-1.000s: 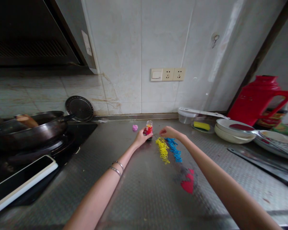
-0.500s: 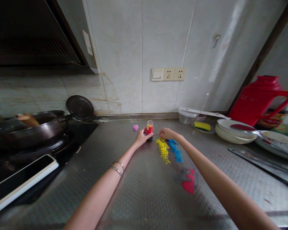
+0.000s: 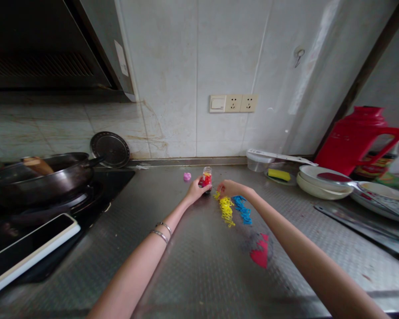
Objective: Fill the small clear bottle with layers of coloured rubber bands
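Note:
In my left hand (image 3: 196,189) is a small clear jar (image 3: 206,176), upright on the counter, with red and yellow bits inside. My right hand (image 3: 228,188) is closed, its fingertips pinching at the far end of a strip of yellow rubber bands (image 3: 226,212); some yellow loops show by the fingers. A matching strip of blue rubber bands (image 3: 242,210) lies just to the right, below that wrist. Nearer to me is a red heart-shaped piece (image 3: 260,253) on a greyish patch. A small pink lump (image 3: 187,177) rests left of the jar.
On the left, a pan (image 3: 60,175) sits on the stove, and a phone (image 3: 33,248) lies at its edge. To the right stand a plastic tub (image 3: 257,163), a yellow sponge (image 3: 279,174), white bowls (image 3: 319,188) and a red thermos (image 3: 355,139). A tiled wall closes off the back.
My right hand has shifted slightly left, toward the jar, and a few yellow loops now show left of its fingertips. My left hand stays on the jar.

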The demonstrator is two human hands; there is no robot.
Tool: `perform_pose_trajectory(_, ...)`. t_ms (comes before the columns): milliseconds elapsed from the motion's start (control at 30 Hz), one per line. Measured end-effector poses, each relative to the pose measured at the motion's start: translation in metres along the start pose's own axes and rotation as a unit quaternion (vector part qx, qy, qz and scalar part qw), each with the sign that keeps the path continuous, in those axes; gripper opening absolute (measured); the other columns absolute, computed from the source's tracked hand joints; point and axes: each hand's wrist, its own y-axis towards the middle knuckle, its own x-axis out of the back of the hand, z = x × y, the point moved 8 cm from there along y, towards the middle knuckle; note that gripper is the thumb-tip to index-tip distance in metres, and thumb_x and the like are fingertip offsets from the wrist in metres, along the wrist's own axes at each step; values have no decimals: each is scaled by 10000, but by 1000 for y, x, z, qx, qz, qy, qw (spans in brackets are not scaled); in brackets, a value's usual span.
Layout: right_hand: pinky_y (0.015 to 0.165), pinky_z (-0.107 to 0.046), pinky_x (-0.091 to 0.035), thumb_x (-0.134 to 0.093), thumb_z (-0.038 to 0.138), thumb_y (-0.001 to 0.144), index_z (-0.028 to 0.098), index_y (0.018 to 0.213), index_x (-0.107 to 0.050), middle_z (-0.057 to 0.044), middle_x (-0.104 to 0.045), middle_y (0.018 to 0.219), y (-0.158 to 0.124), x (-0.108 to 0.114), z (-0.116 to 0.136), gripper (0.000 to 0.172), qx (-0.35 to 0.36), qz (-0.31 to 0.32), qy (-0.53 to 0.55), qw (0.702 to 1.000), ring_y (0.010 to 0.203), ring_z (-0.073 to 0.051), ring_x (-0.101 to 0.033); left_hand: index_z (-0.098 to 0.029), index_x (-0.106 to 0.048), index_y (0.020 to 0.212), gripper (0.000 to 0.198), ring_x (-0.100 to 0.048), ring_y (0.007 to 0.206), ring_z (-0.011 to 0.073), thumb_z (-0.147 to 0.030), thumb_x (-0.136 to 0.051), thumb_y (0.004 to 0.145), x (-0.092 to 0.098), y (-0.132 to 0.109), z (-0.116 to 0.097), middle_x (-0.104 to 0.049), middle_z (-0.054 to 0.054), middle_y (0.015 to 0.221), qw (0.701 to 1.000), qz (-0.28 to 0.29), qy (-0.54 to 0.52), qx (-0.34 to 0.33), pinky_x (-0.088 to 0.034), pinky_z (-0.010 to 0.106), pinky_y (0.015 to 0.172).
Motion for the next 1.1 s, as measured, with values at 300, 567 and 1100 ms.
perform_pose_trajectory(300,527,-167,-408,-607,162,584,160,812,-688,-22,-685,743,-8,0,18,242,0,4,-26,1000,670,-137,-605,-122,-560,993,434,-586,780,167,-362,-664,646,-1,0,2,-637,90,896,1000,4,-1,0,-453,283,705)
perform_pose_trajectory(567,522,-166,-399,-560,135,581,134,767,-699,-35,-680,698,-11,0,26,232,37,-18,-15,999,633,-134,-597,-124,-561,989,439,-589,767,164,-374,-665,643,-1,1,2,-642,87,874,1000,-2,6,-4,-457,272,687)
perform_pose_trajectory(1100,548,-200,-442,-624,277,620,106,787,-692,-45,-682,709,-9,76,21,248,79,-120,204,968,619,-135,-588,-145,-563,966,370,-585,757,144,-361,-637,674,-2,-1,-4,-645,59,874,1000,16,3,-23,-446,262,696)
